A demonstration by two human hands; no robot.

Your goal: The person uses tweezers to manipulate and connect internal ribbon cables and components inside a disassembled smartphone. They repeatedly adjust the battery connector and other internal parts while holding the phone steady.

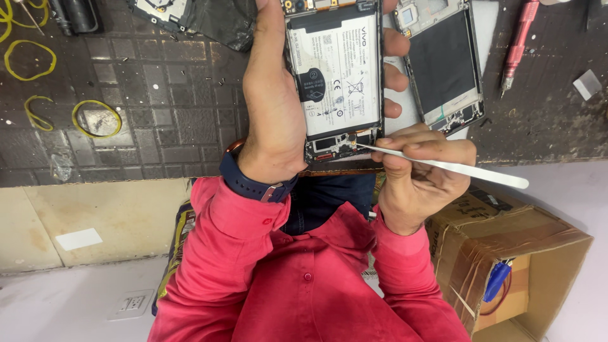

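My left hand [272, 120] grips an opened phone [335, 76] from the side, with a white battery and circuit boards exposed; a dark blue watch sits on that wrist. In my right hand [418, 180] I pinch a thin silver metal pry tool [456, 168]. Its tip touches the small board at the phone's lower end, near a connector. Both hands are held above the dark work mat [171, 114], close to my red shirt.
A second phone frame [443, 63] lies on the mat beside the held phone. A red screwdriver [518, 44] lies to its right. Yellow rubber bands [95, 118] and tiny screws are scattered at the left. A taped cardboard box [506, 253] stands on the floor at the right.
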